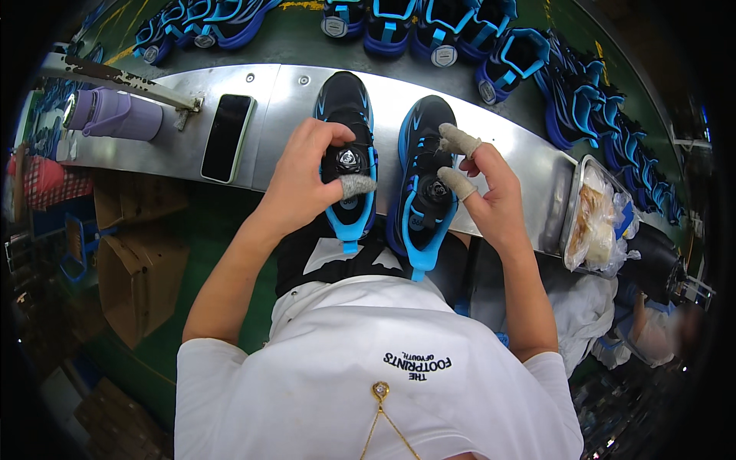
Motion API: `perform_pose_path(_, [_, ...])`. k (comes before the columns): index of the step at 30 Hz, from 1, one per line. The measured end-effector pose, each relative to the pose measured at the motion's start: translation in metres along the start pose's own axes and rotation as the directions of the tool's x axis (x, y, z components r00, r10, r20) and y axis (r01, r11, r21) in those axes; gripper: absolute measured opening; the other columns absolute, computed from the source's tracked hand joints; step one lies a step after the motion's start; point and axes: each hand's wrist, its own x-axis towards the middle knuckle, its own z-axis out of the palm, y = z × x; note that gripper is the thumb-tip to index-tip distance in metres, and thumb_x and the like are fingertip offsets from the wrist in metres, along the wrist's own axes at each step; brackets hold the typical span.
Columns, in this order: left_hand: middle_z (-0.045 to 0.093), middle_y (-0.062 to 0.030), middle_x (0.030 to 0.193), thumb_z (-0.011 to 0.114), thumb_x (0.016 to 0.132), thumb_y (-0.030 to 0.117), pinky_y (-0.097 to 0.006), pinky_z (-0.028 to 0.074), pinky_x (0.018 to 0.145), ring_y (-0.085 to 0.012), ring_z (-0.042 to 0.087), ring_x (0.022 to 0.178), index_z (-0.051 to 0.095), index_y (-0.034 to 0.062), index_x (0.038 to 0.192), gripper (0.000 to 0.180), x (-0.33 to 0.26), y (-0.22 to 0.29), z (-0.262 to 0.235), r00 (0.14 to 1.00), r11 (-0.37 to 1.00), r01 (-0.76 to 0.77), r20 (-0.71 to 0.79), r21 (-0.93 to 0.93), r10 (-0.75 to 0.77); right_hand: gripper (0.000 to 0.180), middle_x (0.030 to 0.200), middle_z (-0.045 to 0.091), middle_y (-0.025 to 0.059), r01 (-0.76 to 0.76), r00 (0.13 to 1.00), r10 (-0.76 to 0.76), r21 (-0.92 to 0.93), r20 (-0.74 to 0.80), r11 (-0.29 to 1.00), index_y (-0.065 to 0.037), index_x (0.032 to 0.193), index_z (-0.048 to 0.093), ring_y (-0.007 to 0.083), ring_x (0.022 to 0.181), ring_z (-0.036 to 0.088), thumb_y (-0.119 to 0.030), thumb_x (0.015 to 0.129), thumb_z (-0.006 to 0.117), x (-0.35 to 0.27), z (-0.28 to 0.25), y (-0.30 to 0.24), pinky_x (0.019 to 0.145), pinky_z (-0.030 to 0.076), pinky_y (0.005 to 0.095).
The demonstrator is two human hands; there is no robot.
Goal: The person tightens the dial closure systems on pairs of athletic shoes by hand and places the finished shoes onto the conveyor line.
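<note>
Two black and blue sneakers [343, 100] lie side by side before me, toes pointing away, heels over the bench's near edge. My left hand [303, 180] spans the left sneaker, its bent index finger and grey-covered thumb closed around the lacing dial [349, 161] on the tongue. Over the right sneaker [420, 149] is my right hand [494, 188], with thumb and index finger apart in beige finger covers. Its thumb tip is beside that shoe's dial [437, 190]; whether it touches is unclear. The index fingertip is near the laces.
The sneakers rest on a curved metal bench [276, 100]. At left are a phone [228, 138], a purple bottle [123, 113] and a metal post [126, 80]. A metal tray [571, 222] with plastic bags stands at right. Rows of similar sneakers [514, 61] line the far side. Cardboard boxes [138, 276] sit lower left.
</note>
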Motion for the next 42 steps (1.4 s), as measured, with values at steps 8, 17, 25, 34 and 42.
perform_pose_path(8, [0.062, -0.0042, 0.109, 0.073, 0.079, 0.009, -0.030, 0.043, 0.086, -0.0159, 0.054, 0.095, 0.059, 0.0045, 0.119, 0.043, -0.001, -0.008, -0.003, 0.995, 0.982, 0.064, 0.084, -0.177, -0.050, 0.045, 0.089, 0.057, 0.0039, -0.023, 1.000, 0.022, 0.049, 0.020, 0.999, -0.005, 0.128, 0.064, 0.0145, 0.080, 0.051, -0.006, 0.084, 0.072, 0.005, 0.006, 0.000, 0.077, 0.046, 0.0276])
perform_pose_path(17, [0.067, -0.0054, 0.114, 0.074, 0.083, 0.008, -0.026, 0.041, 0.090, -0.0111, 0.058, 0.106, 0.056, 0.0028, 0.130, 0.050, -0.001, -0.031, -0.003, 0.993, 0.915, 0.082, 0.109, -0.396, -0.042, 0.043, 0.091, 0.059, 0.0055, -0.008, 0.996, -0.001, 0.100, 0.092, 0.995, -0.007, 0.127, 0.064, 0.0152, 0.076, 0.054, -0.005, 0.085, 0.070, 0.023, 0.019, -0.012, 0.073, 0.048, 0.0276])
perform_pose_path(25, [0.055, -0.0053, 0.090, 0.073, 0.083, -0.001, -0.026, 0.045, 0.076, -0.0133, 0.052, 0.081, 0.053, 0.0027, 0.090, 0.021, -0.052, -0.018, 0.019, 0.943, 0.937, 0.085, -0.278, -0.339, -0.186, 0.049, 0.104, 0.065, 0.0081, 0.164, 0.893, -0.215, 0.159, 0.395, 0.974, -0.012, 0.126, 0.063, 0.0304, 0.094, 0.057, -0.004, 0.079, 0.073, 0.058, 0.066, -0.030, 0.086, 0.048, 0.0381])
perform_pose_path(34, [0.056, -0.0071, 0.096, 0.067, 0.084, -0.007, -0.024, 0.045, 0.077, -0.0121, 0.052, 0.083, 0.054, 0.0000, 0.088, 0.015, -0.061, -0.006, 0.029, 0.979, 0.954, 0.061, -0.167, -0.293, -0.114, 0.030, 0.085, 0.055, 0.0096, 0.312, 0.950, -0.311, -0.155, 0.028, 0.937, -0.007, 0.102, 0.069, 0.0306, 0.082, 0.054, -0.011, 0.073, 0.077, 0.040, 0.091, -0.029, 0.073, 0.047, 0.0400])
perform_pose_path(42, [0.055, -0.0221, 0.126, 0.056, 0.078, 0.001, -0.046, 0.039, 0.105, -0.0382, 0.046, 0.120, 0.059, 0.0149, 0.134, 0.058, -0.067, 0.041, 0.021, 0.965, 0.966, -0.124, 0.255, 0.226, 0.064, 0.046, 0.115, 0.067, -0.0009, -0.183, 0.983, 0.183, -0.036, -0.014, 0.982, -0.011, 0.131, 0.063, 0.0076, 0.090, 0.056, -0.013, 0.086, 0.072, 0.028, -0.041, 0.007, 0.079, 0.044, 0.0221])
